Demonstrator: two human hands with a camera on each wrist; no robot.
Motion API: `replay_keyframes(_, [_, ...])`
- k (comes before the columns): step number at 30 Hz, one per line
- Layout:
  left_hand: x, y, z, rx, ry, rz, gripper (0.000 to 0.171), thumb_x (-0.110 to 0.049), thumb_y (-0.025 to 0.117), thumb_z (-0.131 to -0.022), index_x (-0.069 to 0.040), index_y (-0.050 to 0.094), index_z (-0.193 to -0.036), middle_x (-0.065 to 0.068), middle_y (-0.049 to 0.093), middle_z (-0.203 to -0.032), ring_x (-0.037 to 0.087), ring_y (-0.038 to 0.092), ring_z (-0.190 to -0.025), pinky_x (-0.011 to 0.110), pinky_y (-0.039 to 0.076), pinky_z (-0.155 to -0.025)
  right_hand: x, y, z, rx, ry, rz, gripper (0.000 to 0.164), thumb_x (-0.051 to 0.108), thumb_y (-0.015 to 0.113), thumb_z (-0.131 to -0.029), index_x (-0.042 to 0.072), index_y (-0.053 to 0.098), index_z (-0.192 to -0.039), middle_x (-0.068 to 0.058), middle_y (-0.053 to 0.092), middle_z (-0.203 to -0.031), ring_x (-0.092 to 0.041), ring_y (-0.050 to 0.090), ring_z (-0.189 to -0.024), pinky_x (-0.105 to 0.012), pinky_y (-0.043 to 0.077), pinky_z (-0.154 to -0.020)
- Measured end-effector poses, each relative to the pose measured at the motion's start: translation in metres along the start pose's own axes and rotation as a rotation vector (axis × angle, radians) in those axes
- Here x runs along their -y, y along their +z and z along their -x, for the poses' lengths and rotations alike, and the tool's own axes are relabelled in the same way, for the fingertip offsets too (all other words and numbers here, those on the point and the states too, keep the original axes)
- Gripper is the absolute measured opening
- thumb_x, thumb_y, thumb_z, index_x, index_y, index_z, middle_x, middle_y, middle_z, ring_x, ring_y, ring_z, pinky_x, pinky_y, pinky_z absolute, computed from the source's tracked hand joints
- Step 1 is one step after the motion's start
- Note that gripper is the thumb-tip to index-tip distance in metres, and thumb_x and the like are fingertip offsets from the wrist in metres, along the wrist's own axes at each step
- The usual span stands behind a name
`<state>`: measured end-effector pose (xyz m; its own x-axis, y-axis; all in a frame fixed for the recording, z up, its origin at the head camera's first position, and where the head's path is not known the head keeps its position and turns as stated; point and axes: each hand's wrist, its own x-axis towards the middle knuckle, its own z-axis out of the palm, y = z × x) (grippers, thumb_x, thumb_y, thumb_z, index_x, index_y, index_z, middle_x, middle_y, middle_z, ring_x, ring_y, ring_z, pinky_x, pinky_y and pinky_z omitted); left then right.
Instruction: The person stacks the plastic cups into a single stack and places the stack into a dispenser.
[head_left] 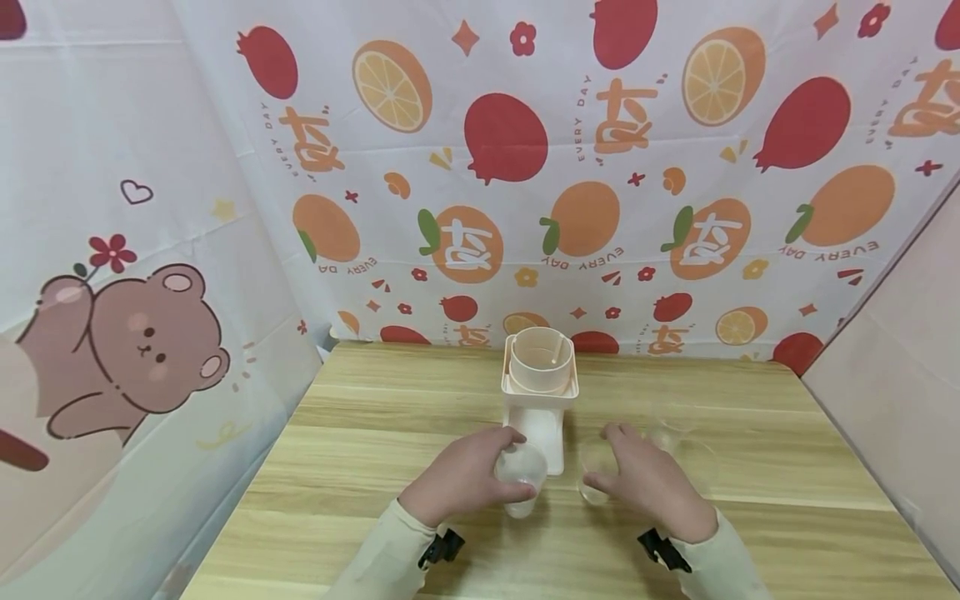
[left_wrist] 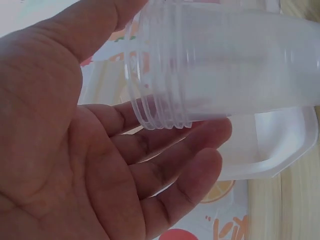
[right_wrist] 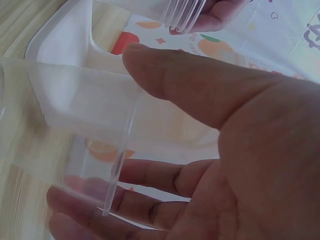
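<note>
cup stack (head_left: 522,467) gripped by l. hand (head_left: 467,477), r. hand (head_left: 651,479) wide round tumbler (right_wrist: 80,110), grip unclear

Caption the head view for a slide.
Left hand around clear cups, right hand around another clear cup, white holder beyond, on a wood-grain table.

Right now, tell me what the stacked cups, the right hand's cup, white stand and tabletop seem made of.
Stacked cups at the left hand: probably thin, clear plastic, glossy; light catches the rims.
Cup at the right hand: likely similar, slightly hazy; the background shows through its wall.
White stand: perhaps moulded plastic, smooth, with rounded corners.
Tabletop: wood or wood-look laminate, satin; grain shows.
</note>
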<state>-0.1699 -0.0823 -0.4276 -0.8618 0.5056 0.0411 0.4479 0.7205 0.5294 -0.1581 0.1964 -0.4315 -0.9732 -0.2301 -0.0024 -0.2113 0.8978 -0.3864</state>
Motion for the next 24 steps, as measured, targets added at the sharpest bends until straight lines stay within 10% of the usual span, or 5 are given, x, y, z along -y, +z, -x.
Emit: replay_keyframes(24, [-0.0031,-0.0032,0.004,0.028,-0.015,0.022,0.066,-0.055,0.083,-0.081,-0.021,0.062,-0.134,-0.003,0.065,-0.121,0.013,0.061,-0.098,0.035,0.052,-0.079,0.008,-0.0028,0.0066,-0.011,-0.034,0.015,0.069,0.048,0.086,-0.08,0.004,0.062,-0.127,-0.013,0.064,-0.123,-0.029,0.067,-0.099,-0.048,0.055,-0.076])
